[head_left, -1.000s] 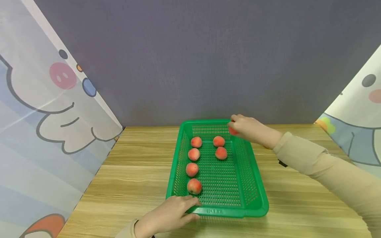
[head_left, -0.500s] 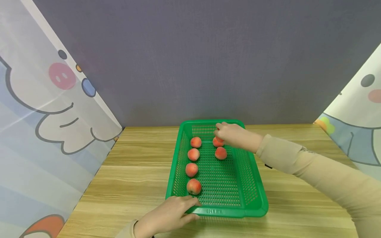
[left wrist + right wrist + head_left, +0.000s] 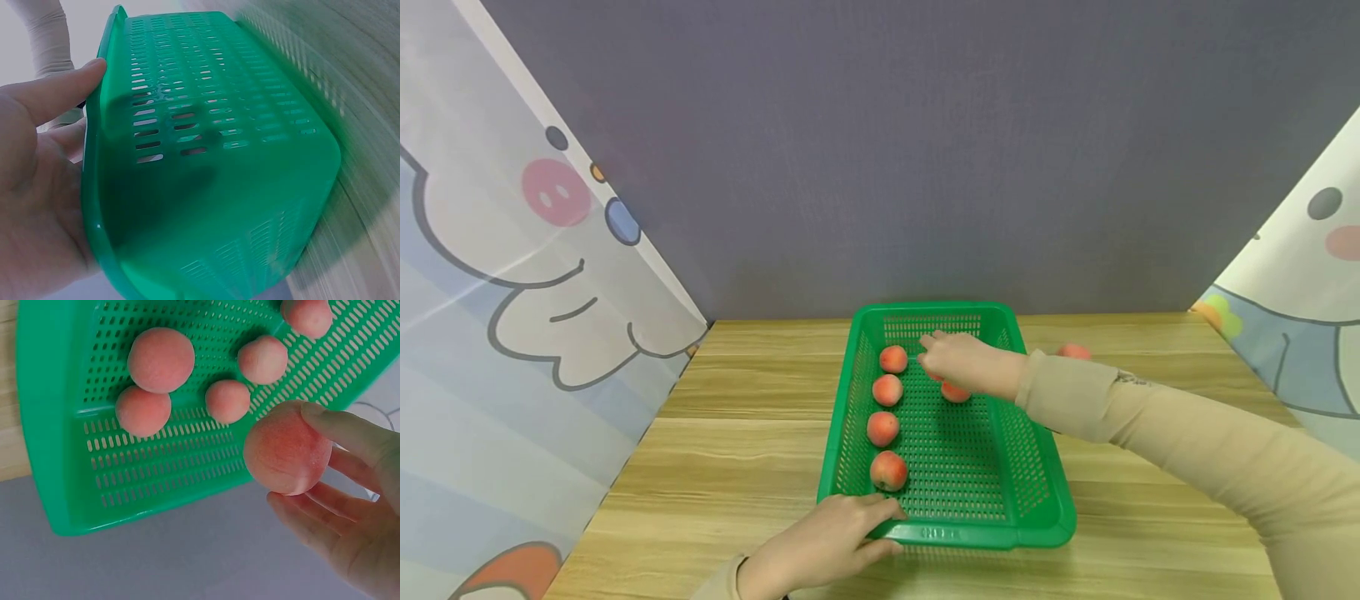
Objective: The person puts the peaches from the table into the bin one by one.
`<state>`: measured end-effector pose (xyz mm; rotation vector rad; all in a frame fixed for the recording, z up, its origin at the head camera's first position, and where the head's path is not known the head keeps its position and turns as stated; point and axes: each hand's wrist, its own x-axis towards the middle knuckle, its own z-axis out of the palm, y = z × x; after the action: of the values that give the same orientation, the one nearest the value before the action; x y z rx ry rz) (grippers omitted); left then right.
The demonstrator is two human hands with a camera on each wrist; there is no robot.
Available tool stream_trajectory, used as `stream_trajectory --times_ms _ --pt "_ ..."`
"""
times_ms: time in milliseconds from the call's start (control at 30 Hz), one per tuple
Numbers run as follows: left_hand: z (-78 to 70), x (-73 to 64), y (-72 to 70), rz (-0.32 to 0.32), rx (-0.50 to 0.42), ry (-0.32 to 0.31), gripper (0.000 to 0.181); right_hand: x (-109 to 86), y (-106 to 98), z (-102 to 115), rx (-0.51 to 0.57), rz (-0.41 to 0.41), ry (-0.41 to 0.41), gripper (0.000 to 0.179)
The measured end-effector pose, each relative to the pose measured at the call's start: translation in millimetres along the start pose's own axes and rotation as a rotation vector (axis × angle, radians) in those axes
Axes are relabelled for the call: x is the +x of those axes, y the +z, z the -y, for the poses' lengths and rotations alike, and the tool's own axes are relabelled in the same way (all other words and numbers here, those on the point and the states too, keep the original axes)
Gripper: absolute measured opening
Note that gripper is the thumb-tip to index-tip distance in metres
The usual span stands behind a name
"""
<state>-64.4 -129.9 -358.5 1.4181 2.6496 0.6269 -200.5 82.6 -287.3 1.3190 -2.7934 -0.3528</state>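
My right hand (image 3: 958, 362) is over the far half of a green plastic basket (image 3: 1052, 517), pinching a peach (image 3: 287, 450) between thumb and fingers. In the right wrist view that peach is above the basket floor, apart from the others. Two peaches, one of them this peach (image 3: 161, 360), sit close together in the basket, partly hidden by my hand in the head view. Along the left wall lie several more in a row, the nearest peach (image 3: 889, 471) close to the front. My left hand (image 3: 831, 537) grips the near rim, its thumb outside, also seen in the left wrist view.
Another peach (image 3: 1075, 352) rests on the wooden table (image 3: 737, 433) right of the basket, partly behind my sleeve (image 3: 1150, 417). A grey wall (image 3: 880, 167) stands behind the table. Cartoon-printed panels (image 3: 505, 275) flank both sides.
My right hand has carried its peach from above the basket's far right corner leftward and slightly nearer, over the basket. The left hand and the basket have stayed put.
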Motion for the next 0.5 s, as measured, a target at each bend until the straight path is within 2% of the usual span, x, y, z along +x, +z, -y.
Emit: stream_trajectory --times_ms 167,333,500 --pt "0.6 0.2 0.5 -0.001 -0.002 0.003 0.024 3.1 1.4 5.8 0.019 0.039 -0.032 0.023" --pt "1.3 0.0 1.3 -0.008 0.009 0.008 0.024 5.1 7.9 9.0 0.028 0.028 -0.064 0.014" --pt "1.3 0.0 1.8 -0.006 0.010 0.002 0.024 6.7 10.4 14.5 0.051 0.088 -0.036 0.017"
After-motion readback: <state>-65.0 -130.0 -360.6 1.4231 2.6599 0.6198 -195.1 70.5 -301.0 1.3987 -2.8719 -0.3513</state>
